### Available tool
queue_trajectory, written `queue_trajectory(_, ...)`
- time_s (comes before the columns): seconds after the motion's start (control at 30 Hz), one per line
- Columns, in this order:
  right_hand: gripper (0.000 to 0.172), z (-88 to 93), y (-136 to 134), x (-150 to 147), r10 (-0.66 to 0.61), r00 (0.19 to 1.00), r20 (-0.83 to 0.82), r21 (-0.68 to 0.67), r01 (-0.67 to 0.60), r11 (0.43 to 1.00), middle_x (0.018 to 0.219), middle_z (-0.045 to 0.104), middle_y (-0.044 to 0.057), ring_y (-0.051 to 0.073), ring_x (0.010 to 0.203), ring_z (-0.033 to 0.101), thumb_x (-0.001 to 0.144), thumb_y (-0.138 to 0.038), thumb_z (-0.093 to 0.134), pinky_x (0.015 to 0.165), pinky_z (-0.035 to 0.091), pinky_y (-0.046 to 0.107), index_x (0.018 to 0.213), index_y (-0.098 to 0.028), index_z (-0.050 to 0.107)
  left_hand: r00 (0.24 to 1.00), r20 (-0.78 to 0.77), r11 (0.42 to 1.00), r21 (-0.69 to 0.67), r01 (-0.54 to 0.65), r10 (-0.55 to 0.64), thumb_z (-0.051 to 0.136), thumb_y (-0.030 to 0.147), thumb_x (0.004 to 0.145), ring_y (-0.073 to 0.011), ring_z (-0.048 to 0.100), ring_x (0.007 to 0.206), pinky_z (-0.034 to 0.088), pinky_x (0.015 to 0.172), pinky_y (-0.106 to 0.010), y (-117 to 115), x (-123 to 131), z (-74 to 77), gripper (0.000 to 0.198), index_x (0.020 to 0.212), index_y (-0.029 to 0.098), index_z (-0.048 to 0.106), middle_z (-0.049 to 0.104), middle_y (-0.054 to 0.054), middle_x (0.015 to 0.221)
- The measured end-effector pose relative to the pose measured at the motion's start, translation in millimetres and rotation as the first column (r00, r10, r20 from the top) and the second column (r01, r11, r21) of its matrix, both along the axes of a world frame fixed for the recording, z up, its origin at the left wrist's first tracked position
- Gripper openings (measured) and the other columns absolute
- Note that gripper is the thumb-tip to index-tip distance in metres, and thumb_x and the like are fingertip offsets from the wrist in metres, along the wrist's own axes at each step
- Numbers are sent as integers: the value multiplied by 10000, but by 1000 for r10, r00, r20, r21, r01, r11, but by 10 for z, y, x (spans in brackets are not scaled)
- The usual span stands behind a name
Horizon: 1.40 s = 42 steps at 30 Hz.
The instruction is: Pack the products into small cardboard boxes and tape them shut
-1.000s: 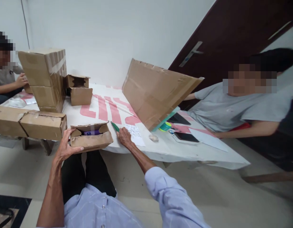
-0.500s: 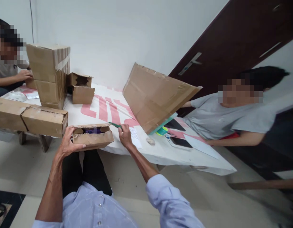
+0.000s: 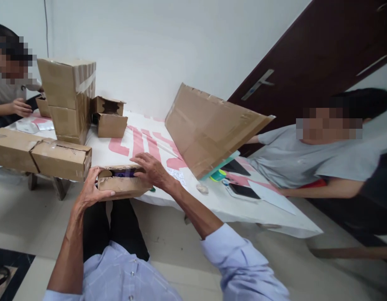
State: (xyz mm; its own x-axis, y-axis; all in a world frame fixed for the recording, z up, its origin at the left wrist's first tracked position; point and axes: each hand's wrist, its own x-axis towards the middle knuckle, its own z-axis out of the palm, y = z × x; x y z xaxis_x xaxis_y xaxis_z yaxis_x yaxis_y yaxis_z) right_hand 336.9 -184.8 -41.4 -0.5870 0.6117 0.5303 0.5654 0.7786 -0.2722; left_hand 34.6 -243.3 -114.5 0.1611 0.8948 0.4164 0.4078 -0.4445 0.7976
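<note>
At the table's front edge, above my lap, sits a small cardboard box [image 3: 118, 186] with its top open. Something dark purple [image 3: 126, 172] shows inside, too shaded to name. My left hand [image 3: 90, 188] grips the box's left end, thumb along the front and fingers round the back. Over the right end of the opening lies my right hand [image 3: 151, 169], fingers stretched out and apart; whether the fingertips touch the contents is hidden. A bit of a green tool [image 3: 153, 189], mostly covered, pokes out by the box's right end.
Long cardboard boxes [image 3: 60, 159] lie at left, before a tall box stack [image 3: 66, 100] and a small open box [image 3: 112, 127]. A large cardboard sheet [image 3: 212, 129] leans at right, near tape [image 3: 217, 175] and a phone [image 3: 243, 191]. Two people sit at the sides.
My right hand has let go of the green tool and moved left onto the box opening. My left hand keeps its grip. The left person's hand has come away from a box.
</note>
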Motion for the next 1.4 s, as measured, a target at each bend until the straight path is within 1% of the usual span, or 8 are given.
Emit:
queue_trajectory(0.2,215,-118,42,-219,14,991,132,149,-34,988,1143,721,99,276,1065,667,992,-291,707,958,586,444,1202,-262,742,1000,1,999,38,-10,10,908,542,694,-348,533,1413,521,1156,-506,-25,25,15,809,1369,237,583,540,-117,1446)
queue_trajectory(0.4,212,-159,-58,-284,120,987,-105,208,-96,973,999,738,87,209,931,699,1059,-312,597,836,604,356,1002,-231,785,1000,-23,1000,30,-7,7,920,551,678,-370,509,1459,519,1155,-534,-18,16,-7,804,1330,215,591,487,-159,1551)
queue_trajectory(0.57,267,-32,-97,-336,53,928,-370,-185,-129,974,860,740,53,182,806,691,997,-388,664,763,589,325,831,-210,774,1000,-10,995,92,30,-29,912,521,707,-390,465,1513,479,1183,-572,-31,12,23,713,1269,211,600,418,-200,1653)
queue_trajectory(0.73,430,71,1,-320,-303,810,-502,-679,-151,719,741,716,27,145,671,649,774,-598,846,627,582,278,754,-179,751,997,-24,989,125,78,-76,882,489,757,-357,524,1466,428,1233,-555,-59,33,100,559,1161,205,619,531,-187,1565)
queue_trajectory(0.87,546,65,80,-256,-438,672,-597,-748,-270,606,826,746,42,150,744,687,632,-661,936,675,634,296,779,-177,731,996,-48,989,123,80,-75,878,497,757,-352,527,1465,438,1230,-547,-63,30,130,535,1122,203,621,543,-177,1556)
queue_trajectory(1.13,596,220,212,283,-478,494,-727,-637,-223,738,906,789,59,154,759,717,608,-684,943,668,626,282,874,-191,740,995,-90,990,129,53,-41,848,546,769,-352,551,1440,527,1146,-537,9,-9,150,572,1168,209,616,533,-175,1547)
queue_trajectory(1.27,585,186,224,820,-518,485,-704,-606,-30,795,893,794,62,159,751,724,653,-717,892,676,625,281,861,-196,727,995,-99,988,152,12,3,822,603,772,-349,562,1431,600,1043,-479,59,11,199,625,1219,225,603,530,-161,1544)
queue_trajectory(1.4,558,-14,190,1569,-597,475,-646,-555,246,795,847,787,69,168,713,717,720,-736,798,664,614,299,843,-197,722,990,-113,981,185,-59,81,813,667,751,-361,600,1382,619,980,-474,144,62,273,671,1210,214,628,565,-161,1497)
